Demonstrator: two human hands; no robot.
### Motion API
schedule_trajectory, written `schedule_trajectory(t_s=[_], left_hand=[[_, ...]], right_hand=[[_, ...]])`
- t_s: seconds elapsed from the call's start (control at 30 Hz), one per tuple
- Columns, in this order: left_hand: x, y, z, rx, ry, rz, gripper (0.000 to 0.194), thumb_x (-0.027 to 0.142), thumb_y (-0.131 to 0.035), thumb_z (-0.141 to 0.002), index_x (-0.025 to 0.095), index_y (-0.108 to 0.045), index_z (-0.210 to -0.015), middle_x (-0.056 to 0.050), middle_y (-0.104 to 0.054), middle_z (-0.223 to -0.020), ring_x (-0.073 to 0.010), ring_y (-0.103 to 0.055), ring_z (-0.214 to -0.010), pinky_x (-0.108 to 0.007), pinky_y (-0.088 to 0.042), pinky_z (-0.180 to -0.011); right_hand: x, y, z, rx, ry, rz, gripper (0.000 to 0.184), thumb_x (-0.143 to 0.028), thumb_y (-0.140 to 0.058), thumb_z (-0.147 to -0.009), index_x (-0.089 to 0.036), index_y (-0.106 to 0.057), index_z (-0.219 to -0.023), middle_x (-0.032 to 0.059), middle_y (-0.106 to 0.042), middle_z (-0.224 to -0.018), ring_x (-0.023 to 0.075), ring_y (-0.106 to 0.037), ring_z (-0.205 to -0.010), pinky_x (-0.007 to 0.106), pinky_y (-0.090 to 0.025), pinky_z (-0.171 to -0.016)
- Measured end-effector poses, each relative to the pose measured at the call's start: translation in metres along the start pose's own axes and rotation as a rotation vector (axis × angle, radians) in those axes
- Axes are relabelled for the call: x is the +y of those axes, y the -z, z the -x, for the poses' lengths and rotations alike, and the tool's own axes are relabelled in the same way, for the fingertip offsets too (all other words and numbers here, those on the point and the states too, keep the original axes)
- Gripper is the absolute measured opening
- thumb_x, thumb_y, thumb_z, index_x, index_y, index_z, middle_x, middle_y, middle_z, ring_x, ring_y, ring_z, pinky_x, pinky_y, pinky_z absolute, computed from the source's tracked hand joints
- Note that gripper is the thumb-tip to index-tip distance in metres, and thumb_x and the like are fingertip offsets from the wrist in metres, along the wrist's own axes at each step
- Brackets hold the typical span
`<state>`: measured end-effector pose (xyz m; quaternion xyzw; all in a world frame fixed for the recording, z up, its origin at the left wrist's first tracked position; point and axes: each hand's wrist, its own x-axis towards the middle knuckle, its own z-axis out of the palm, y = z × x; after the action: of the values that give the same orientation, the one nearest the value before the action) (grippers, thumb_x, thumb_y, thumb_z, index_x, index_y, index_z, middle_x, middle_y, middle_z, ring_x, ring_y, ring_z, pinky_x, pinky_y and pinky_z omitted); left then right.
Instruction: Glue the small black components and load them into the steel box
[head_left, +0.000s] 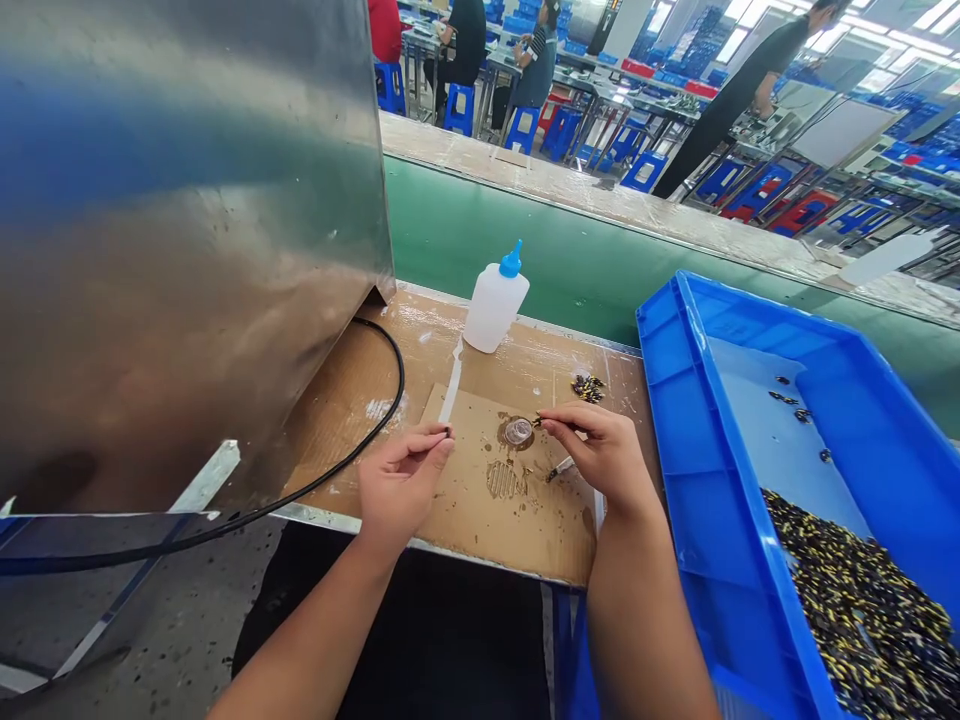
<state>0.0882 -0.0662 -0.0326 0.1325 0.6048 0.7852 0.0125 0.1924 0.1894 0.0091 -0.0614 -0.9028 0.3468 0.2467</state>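
My left hand (405,480) pinches a tiny dark part; my right hand (600,455) pinches another beside a round dish (517,432) at twelve o'clock.

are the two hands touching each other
Apart. The head view shows the left hand and the right hand with a plain gap between them, across brown cardboard and a small round clear disc.
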Motion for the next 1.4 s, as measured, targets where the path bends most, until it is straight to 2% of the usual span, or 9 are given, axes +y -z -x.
schedule_trajectory(t_s=[0.3, 0.57, 0.8, 1.1, 1.4], left_hand=[[-0.001, -0.001, 0.0, 0.001, -0.001, -0.009, 0.011, 0.032, -0.091, -0.083, 0.022, -0.086, -0.085, -0.01, -0.086, -0.098, -0.0228, -0.084, -0.094, -0.037, -0.071, -0.09], [-0.001, -0.001, 0.001, -0.006, -0.002, 0.002, 0.006, 0.026, -0.09, -0.084, 0.023, -0.087, -0.087, -0.009, -0.086, -0.101, -0.0206, -0.083, -0.094, -0.034, -0.07, -0.092], [0.001, -0.002, 0.001, -0.008, 0.008, -0.016, 0.012, 0.033, -0.091, -0.084, 0.022, -0.086, -0.087, -0.01, -0.086, -0.099, -0.0239, -0.084, -0.096, -0.041, -0.071, -0.093], [0.003, -0.003, 0.001, -0.018, -0.008, 0.022, 0.006, 0.025, -0.09, -0.084, 0.023, -0.087, -0.088, -0.008, -0.086, -0.1, -0.0211, -0.084, -0.095, -0.035, -0.07, -0.092], [0.002, -0.003, 0.001, -0.021, 0.016, -0.011, 0.013, 0.033, -0.091, -0.084, 0.022, -0.086, -0.087, -0.01, -0.086, -0.102, -0.0238, -0.084, -0.094, -0.04, -0.071, -0.092]], right_hand=[[-0.008, -0.006, -0.001, -0.049, 0.038, 0.059, 0.017, -0.034, -0.068, -0.107, -0.03, -0.085, -0.106, 0.0045, -0.083, -0.101, 0.0242, -0.079, -0.089, 0.039, -0.064, -0.078], [-0.011, -0.004, 0.0, -0.057, 0.083, 0.096, 0.018, -0.03, -0.067, -0.107, -0.029, -0.085, -0.108, 0.0039, -0.082, -0.103, 0.0229, -0.078, -0.089, 0.037, -0.062, -0.078], [-0.015, -0.005, 0.001, -0.073, 0.068, 0.117, 0.019, -0.034, -0.066, -0.108, -0.032, -0.085, -0.108, 0.0037, -0.082, -0.104, 0.0237, -0.078, -0.091, 0.038, -0.063, -0.08], [-0.015, -0.004, 0.002, -0.052, 0.096, 0.144, 0.019, -0.029, -0.065, -0.109, -0.03, -0.084, -0.109, 0.0039, -0.082, -0.103, 0.0229, -0.077, -0.089, 0.036, -0.063, -0.078], [-0.016, -0.004, 0.003, -0.062, 0.114, 0.2, 0.02, -0.029, -0.064, -0.11, -0.029, -0.084, -0.112, 0.0041, -0.081, -0.105, 0.0234, -0.077, -0.091, 0.036, -0.062, -0.077]])
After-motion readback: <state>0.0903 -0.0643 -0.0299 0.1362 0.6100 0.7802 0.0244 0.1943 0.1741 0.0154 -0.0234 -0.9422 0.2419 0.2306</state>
